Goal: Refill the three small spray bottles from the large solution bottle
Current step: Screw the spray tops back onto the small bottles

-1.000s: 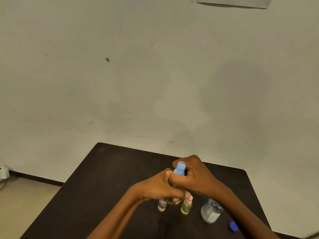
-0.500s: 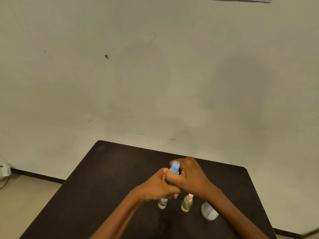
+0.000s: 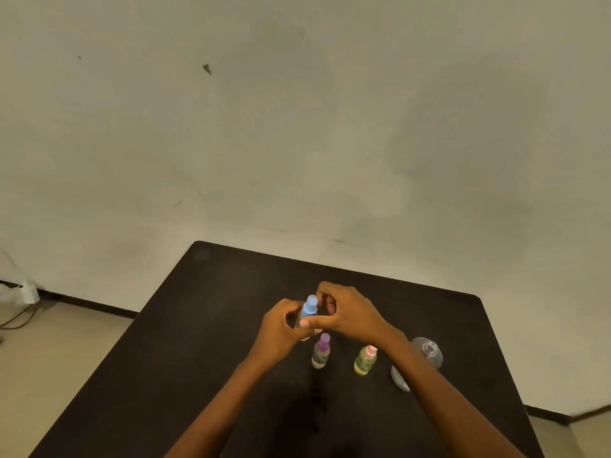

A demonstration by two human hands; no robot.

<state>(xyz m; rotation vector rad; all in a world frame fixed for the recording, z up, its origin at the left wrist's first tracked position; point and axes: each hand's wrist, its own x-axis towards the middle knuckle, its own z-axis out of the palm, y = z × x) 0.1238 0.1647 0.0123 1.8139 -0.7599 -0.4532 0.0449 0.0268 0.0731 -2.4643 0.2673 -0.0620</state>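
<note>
A small spray bottle with a blue cap (image 3: 310,306) stands upright between my two hands above the black table (image 3: 198,342). My left hand (image 3: 281,328) curls round its body. My right hand (image 3: 347,312) pinches near its blue top with thumb and fingers. In front of them stand a purple-capped spray bottle (image 3: 321,351) and a pink-capped bottle of yellowish liquid (image 3: 365,360). The large clear solution bottle (image 3: 426,353) stands uncapped at the right, partly hidden by my right forearm.
The table's far edge meets a plain pale wall. A white plug block with cables (image 3: 23,294) lies on the floor at the left. The table's left half holds nothing.
My hands have loosened and spread slightly around the blue-capped bottle, so the purple-capped bottle now shows in front of them. The camera view has tilted a little.
</note>
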